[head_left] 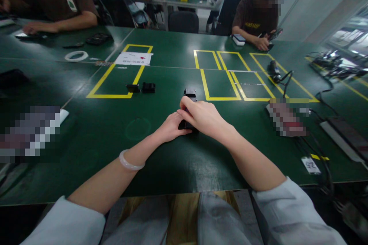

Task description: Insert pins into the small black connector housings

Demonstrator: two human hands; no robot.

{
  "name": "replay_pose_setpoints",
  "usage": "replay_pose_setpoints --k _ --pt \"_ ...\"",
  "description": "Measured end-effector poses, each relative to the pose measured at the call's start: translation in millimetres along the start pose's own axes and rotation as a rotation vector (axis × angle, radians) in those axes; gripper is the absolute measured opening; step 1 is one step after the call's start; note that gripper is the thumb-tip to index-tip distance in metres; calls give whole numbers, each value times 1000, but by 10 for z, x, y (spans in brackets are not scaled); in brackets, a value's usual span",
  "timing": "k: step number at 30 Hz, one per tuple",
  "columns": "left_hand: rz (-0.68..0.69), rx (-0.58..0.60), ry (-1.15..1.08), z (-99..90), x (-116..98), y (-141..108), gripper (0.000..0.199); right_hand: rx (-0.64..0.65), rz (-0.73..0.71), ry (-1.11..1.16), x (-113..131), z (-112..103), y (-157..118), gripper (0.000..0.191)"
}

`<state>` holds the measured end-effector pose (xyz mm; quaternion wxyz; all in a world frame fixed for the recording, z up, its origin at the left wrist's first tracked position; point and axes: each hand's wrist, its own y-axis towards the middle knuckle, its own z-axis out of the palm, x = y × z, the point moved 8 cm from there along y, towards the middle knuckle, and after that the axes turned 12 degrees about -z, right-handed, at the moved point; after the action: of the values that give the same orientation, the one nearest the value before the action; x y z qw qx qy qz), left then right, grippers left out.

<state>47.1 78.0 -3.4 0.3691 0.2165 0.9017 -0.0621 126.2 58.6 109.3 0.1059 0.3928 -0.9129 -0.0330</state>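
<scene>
Currently both hands meet over the green tabletop (pixel 169 172), working close together on a small black part (pixel 189 124). Left hand (pixel 171 127): fingers curled in around the part's left side, thumb stretched along its near end; closed on it, little gap. Right hand (pixel 204 115): arched over the part from the right, index finger and thumb bent in to it, nearly meeting the left fingertips; also closed on it. Most of the part lies hidden under the fingers. Just beyond the right knuckles, a black block (pixel 189 92) with pale edges shows; cannot tell whether it joins the held part. Pale bracelet (pixel 126 164) round the left wrist.

Beyond the left hand and to its left, two more small black pieces, side by side: a thin one (pixel 133 88) overlapping a yellow tape outline (pixel 109 96), a blockier one (pixel 148 87) just right of it. Farther off that way, a white paper (pixel 133 59) and a white ring (pixel 76 56). Beyond the right hand, to its right: more yellow outlines (pixel 224 98), then a black cylindrical device (pixel 274 71) with its cable. Across the table, well apart from both hands, a co-worker (pixel 253 19) in a brown shirt holds a dark object.
</scene>
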Motion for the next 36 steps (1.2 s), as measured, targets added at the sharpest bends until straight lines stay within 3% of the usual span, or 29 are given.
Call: replay_pose_setpoints --k 36 --pt "8 -10 11 -5 -3 -2 58 -46 -22 37 19 -32 -17 23"
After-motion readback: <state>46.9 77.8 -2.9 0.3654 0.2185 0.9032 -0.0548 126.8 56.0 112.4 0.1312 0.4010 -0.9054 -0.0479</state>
